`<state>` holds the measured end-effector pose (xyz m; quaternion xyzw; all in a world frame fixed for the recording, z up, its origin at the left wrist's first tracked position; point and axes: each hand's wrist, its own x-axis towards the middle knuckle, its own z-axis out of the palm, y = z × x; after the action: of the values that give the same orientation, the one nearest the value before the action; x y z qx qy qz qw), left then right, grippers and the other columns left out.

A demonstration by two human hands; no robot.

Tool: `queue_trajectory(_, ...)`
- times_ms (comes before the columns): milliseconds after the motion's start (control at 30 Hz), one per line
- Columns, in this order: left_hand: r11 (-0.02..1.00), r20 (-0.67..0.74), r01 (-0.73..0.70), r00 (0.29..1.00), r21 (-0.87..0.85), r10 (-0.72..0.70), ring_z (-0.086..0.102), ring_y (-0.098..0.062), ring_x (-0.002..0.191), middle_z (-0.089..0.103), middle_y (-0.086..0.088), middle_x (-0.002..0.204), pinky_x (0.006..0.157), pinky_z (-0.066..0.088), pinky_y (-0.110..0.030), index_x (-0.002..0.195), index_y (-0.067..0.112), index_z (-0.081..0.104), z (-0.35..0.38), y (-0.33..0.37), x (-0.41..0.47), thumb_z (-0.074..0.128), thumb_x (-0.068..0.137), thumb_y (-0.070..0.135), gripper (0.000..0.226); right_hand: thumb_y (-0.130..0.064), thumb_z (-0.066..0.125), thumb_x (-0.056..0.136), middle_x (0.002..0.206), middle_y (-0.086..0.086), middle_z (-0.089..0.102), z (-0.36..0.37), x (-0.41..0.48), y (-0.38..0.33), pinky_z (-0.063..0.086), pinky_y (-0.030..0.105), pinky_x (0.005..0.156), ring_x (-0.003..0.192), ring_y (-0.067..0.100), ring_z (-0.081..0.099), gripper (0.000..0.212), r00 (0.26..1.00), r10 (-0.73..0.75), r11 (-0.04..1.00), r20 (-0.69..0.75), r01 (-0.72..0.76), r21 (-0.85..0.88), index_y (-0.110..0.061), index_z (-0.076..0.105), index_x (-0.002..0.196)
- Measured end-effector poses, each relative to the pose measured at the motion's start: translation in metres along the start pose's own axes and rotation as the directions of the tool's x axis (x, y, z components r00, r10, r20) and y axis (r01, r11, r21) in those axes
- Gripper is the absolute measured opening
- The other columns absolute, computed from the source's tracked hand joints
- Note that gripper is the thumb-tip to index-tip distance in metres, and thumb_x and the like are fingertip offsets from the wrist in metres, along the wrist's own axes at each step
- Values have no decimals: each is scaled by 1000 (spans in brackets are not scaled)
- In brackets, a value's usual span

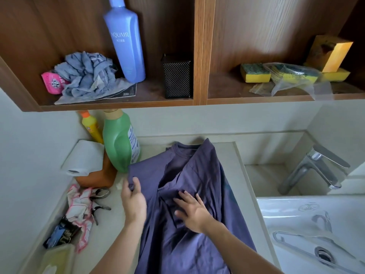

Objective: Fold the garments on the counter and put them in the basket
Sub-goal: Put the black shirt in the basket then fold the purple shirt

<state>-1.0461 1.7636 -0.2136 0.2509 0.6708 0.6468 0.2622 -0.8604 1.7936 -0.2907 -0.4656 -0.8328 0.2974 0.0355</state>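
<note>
Left hand (133,196) pinches the sleeve edge of the dusky purple cotton T-shirt (199,171) between thumb and curled fingers. The right hand (190,209) lies open on the chest, fingers straight and spread, pressing the cloth flat and gripping nothing. The shirt is spread along the pale stone counter (245,194), collar towards the wall, with 1 side folded in over the middle. The pinched sleeve lies just beside the green plastic detergent bottle (120,143). No basket shows.

The fabric looks thin, light and limp, so it should crease where it is laid but slump if lifted from 1 point. It is likely best taken at the sleeve hem or shoulder seam, with a flat palm anchoring the body. Once folded, 2 hands under the bundle should keep it from falling open.
</note>
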Motion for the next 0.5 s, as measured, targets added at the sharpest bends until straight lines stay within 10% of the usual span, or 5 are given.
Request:
queue_trajectory(133, 780, 580, -559, 746, 280, 326, 54, -8, 123, 56, 12, 134, 105, 37, -14, 132, 12, 60, 9, -14, -34, 48, 98, 26, 39, -50, 39, 101, 116, 5, 69, -31, 0, -2, 47, 36, 95, 107, 21, 65, 47, 917, 360, 530, -172, -49, 846, -15, 66, 116)
queue_trajectory(200, 547, 892, -774, 440, 318, 103, 43, -7, 135, 42, 17, 149, 112, 34, -22, 141, 27, 53, 16, -26, -45, 52, 97, 36, 45, -60, 32, 100, 112, 8, 69, -56, 4, 3, 50, 39, 95, 104, 24, 64, 58, 884, 468, 48, -11, -13, 999, -15, 65, 115)
queue_trajectory(267, 456, 913, -794, 312, 402, -262, 31, -11, 142, 19, 18, 161, 116, 30, -30, 148, 33, 42, 19, -37, -52, 57, 91, 53, 62, -72, 34, 93, 123, 7, 65, -72, 10, 17, 44, 40, 105, 116, 24, 58, 68, 882, 467, -114, 59, -6, 993, -18, 60, 125)
queue_trajectory(367, 523, 891, -723, 396, 451, -221, 51, -12, 125, 29, 20, 154, 105, 41, -29, 143, 32, 47, 24, -42, -50, 53, 94, 50, 52, -78, 57, 78, 141, -2, 51, -82, 13, 27, 38, 35, 111, 125, 16, 50, 88, 870, 493, 220, -22, -100, 970, -24, 41, 146)
queue_trajectory(500, 418, 861, -814, 492, 404, 126, 50, -13, 122, 39, 13, 148, 103, 44, -34, 141, 31, 47, 28, -51, -34, 49, 98, 34, 43, -16, 65, 93, 134, 2, 59, -78, 24, 41, 41, 5, 87, 116, 15, 57, 48, 894, 402, 772, -199, -214, 598, -18, 49, 139)
